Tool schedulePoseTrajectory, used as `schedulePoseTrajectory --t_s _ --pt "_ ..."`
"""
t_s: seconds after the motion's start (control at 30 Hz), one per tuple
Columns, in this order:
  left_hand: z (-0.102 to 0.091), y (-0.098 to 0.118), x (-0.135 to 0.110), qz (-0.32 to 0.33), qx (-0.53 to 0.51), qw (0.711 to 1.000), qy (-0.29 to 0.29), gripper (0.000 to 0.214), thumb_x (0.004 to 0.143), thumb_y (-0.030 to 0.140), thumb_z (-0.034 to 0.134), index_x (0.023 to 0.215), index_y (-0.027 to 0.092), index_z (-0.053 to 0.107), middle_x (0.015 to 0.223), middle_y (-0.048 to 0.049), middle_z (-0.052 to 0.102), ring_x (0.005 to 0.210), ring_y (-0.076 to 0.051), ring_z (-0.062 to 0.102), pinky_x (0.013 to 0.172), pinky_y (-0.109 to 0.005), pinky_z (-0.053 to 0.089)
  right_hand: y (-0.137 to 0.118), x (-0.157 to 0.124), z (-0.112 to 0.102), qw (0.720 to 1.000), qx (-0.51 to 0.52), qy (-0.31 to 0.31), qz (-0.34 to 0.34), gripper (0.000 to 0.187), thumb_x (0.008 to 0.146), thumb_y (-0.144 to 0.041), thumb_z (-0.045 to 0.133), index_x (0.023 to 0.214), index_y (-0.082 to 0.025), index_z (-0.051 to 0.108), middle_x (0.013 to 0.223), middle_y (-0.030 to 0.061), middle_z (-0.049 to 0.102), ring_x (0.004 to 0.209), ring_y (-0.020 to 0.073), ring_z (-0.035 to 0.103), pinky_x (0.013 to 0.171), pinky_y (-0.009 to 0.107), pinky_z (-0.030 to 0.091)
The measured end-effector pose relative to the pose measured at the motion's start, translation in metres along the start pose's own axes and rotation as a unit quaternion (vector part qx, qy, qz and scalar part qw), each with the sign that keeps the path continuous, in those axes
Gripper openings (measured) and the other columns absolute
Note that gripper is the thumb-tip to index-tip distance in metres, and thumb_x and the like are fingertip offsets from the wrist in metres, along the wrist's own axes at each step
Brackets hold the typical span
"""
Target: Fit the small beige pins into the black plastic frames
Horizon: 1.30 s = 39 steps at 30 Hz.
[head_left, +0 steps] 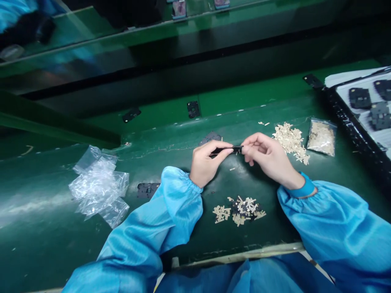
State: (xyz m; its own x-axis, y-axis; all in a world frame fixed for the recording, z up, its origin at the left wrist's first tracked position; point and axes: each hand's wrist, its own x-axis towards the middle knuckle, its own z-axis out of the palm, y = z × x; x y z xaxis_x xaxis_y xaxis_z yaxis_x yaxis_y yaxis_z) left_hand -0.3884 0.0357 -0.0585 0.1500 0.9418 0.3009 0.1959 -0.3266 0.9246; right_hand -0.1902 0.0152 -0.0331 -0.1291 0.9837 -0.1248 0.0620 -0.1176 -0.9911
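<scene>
Black plastic part (236, 149) was held up between the two hands, edge-on, so that from where I stood it looked like a thin dark bar. Its left portion ran into the grasp of the left hand (206, 162), clamped with the thumb below and the fingers above. At its other end, the bunched fingertips of the right hand (267, 156) came right up to it; I could not tell whether they pinched the end itself or some small piece there.

Just below the part, one cream strip (232, 169) lay on the green worktop (55, 248). A dark plate (210, 137) lay just behind the left hand, partly hidden by it. Nearer the person, between the blue sleeves, was a mixed pile (246, 209) of cream and black bits. Beyond the right hand spread a heap of cream pieces (288, 137), with a filled clear bag (321, 137) close beside it. Farther right, a black-rimmed tray (351, 126) carried more black parts (359, 98) on white lining. Well to the left lay a jumble of clear plastic bags (100, 185).
</scene>
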Motion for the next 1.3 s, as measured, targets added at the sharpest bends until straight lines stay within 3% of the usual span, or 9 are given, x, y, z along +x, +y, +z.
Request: schedulePoseTrajectory --t_s 0.13,0.37,0.77,1.1,1.3 --pt "-0.0002 -0.0007 -0.0005 0.038 0.022 0.999 0.0 0.006 0.083 0.027 0.08 0.088 0.024 0.081 0.087 -0.0026 0.08 0.081 -0.017 0.074 0.078 -0.028 0.057 -0.0081 0.001 -0.0062 0.999 0.032 -0.009 0.027 0.022 0.09 -0.038 0.071 0.082 -0.019 0.063 0.069 -0.0008 0.06 0.058 0.011 0.053 0.055 0.026 0.044" --pt "-0.001 -0.0038 -0.0023 0.069 0.028 0.997 -0.026 0.008 0.086 0.023 0.077 0.092 0.024 0.081 0.09 -0.003 0.08 0.085 -0.017 0.075 0.083 -0.029 0.058 -0.0111 0.0016 -0.0031 0.998 0.023 -0.008 0.057 0.02 0.085 -0.034 0.073 0.08 -0.018 0.063 0.061 -0.0028 0.056 0.053 0.0093 0.048 0.052 0.025 0.038" --pt "0.0003 0.0016 -0.0011 0.06 0.065 0.996 -0.032 0.005 0.084 0.024 0.078 0.089 0.023 0.08 0.087 -0.0021 0.08 0.079 -0.016 0.075 0.077 -0.027 0.058 -0.0106 0.0035 -0.0053 0.999 -0.008 0.007 0.032 0.019 0.082 -0.03 0.074 0.074 -0.017 0.063 0.06 -0.0032 0.055 0.051 0.0081 0.045 0.048 0.025 0.033" --pt "0.0033 0.0009 -0.0049 -0.007 -0.015 1.0 -0.025 0.01 0.081 0.028 0.082 0.087 0.021 0.08 0.088 -0.0045 0.08 0.077 -0.017 0.075 0.08 -0.03 0.06 -0.0072 0.0051 -0.0047 0.999 0.028 0.005 0.045 0.01 0.081 -0.021 0.071 0.075 -0.017 0.064 0.059 -0.0036 0.054 0.05 0.008 0.045 0.048 0.025 0.033" --pt "0.0029 -0.0005 -0.0062 0.019 -0.032 0.999 -0.02 0.008 0.081 0.022 0.081 0.089 0.02 0.079 0.089 -0.0044 0.08 0.082 -0.016 0.075 0.082 -0.029 0.06 -0.0078 0.0053 -0.0012 0.996 0.062 0.008 0.066 0.011 0.08 -0.018 0.07 0.072 -0.017 0.063 0.056 -0.0039 0.052 0.048 0.0073 0.042 0.045 0.024 0.03"
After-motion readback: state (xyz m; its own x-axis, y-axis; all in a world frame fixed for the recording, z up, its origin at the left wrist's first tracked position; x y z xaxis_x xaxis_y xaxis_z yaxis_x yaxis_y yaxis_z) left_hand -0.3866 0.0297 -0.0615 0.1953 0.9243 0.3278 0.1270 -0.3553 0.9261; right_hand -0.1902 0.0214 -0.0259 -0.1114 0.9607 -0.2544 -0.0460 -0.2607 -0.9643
